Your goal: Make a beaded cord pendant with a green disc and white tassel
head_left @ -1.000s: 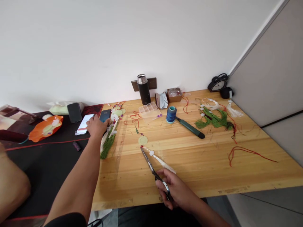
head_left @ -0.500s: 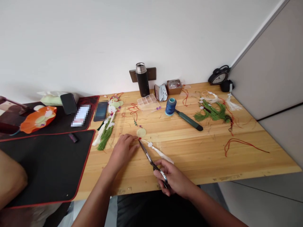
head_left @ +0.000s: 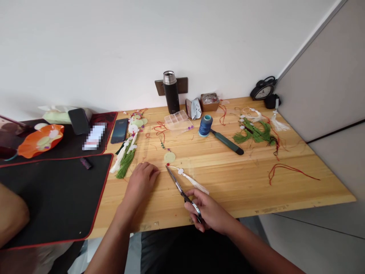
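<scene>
My right hand (head_left: 207,209) is wrapped round the handles of a pair of scissors (head_left: 177,183). Their blades look closed, and the tips lie just below a red bead (head_left: 168,164). Above that bead is a pale green disc pendant (head_left: 170,157) on a beaded cord. A white tassel (head_left: 195,182) with a small white flower-shaped piece (head_left: 180,171) trails off to the lower right of the bead. My left hand (head_left: 142,179) rests on the wooden table left of the pendant, fingers loosely bent, with nothing visible in it.
Behind the pendant are a clear compartment box (head_left: 176,120), a blue thread spool (head_left: 205,126), a green-handled tool (head_left: 228,143) and a black flask (head_left: 171,95). Green tassels (head_left: 256,131) lie at right, finished-looking pendants (head_left: 132,148) at left. Another person's arm (head_left: 13,215) is at the left edge.
My left hand has drawn back leftward, away from the red bead and the scissor tips. The scissors in my right hand stay nearly in place. The view has shifted slightly.
</scene>
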`<state>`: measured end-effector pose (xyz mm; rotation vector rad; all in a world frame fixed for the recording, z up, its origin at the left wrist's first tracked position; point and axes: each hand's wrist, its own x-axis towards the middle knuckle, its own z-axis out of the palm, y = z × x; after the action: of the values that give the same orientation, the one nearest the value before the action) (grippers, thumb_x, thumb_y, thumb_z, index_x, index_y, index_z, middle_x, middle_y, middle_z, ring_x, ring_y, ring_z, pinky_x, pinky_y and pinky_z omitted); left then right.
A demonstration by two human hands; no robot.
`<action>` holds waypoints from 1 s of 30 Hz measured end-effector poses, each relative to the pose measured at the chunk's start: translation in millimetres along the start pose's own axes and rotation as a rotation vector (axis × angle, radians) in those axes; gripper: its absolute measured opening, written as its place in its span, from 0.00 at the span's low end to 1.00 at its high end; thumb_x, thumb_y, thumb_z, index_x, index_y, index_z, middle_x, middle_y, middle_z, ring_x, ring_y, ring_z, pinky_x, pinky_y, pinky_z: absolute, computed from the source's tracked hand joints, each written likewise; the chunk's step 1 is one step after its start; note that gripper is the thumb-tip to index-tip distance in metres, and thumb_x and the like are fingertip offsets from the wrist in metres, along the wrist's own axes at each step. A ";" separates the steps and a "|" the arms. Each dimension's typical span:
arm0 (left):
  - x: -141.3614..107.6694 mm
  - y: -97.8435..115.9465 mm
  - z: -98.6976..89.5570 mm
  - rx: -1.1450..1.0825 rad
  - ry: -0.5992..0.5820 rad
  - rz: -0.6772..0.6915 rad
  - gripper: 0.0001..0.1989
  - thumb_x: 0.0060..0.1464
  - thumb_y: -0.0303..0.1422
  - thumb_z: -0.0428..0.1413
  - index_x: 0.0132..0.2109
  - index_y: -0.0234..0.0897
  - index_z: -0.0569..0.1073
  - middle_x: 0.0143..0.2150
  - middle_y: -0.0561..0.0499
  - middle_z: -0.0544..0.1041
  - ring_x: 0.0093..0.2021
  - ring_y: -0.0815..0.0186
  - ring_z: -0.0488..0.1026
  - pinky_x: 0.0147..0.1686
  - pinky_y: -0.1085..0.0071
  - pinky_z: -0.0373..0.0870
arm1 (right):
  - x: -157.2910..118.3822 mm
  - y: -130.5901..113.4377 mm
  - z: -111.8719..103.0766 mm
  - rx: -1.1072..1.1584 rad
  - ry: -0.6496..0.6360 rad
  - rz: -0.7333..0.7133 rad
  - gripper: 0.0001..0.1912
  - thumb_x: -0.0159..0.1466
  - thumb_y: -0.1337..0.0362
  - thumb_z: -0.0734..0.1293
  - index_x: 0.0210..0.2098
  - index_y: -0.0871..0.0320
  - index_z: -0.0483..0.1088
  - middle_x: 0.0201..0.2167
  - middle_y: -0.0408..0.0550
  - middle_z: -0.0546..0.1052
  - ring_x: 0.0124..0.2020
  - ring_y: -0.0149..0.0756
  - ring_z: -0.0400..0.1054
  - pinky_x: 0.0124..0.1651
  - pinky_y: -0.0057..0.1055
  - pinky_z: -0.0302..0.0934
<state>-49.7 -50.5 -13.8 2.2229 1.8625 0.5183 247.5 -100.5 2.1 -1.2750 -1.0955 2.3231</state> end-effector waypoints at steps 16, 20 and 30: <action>16.6 17.6 10.4 -0.030 0.046 0.050 0.09 0.73 0.36 0.58 0.50 0.39 0.81 0.46 0.44 0.84 0.47 0.51 0.79 0.52 0.53 0.76 | -0.9 -3.8 -0.7 -0.014 -0.005 0.011 0.35 0.64 0.37 0.74 0.56 0.53 0.63 0.22 0.30 0.72 0.16 0.27 0.61 0.21 0.26 0.51; 18.3 20.6 10.4 -0.034 0.013 0.009 0.11 0.74 0.34 0.55 0.45 0.40 0.82 0.42 0.44 0.84 0.46 0.50 0.78 0.49 0.52 0.75 | -2.3 -6.2 0.1 -0.018 -0.011 0.013 0.34 0.64 0.37 0.74 0.55 0.53 0.63 0.22 0.30 0.72 0.16 0.27 0.62 0.21 0.26 0.51; 10.7 14.4 7.6 -0.087 0.003 -0.030 0.10 0.73 0.37 0.55 0.47 0.40 0.81 0.45 0.44 0.84 0.47 0.51 0.79 0.50 0.53 0.76 | -2.1 -8.3 0.3 0.004 -0.025 0.026 0.35 0.63 0.37 0.74 0.55 0.53 0.62 0.22 0.31 0.73 0.16 0.28 0.62 0.21 0.27 0.52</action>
<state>-32.0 -42.2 -14.1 2.1368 1.8356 0.5860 247.6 -96.2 9.5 -1.2688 -1.0882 2.3652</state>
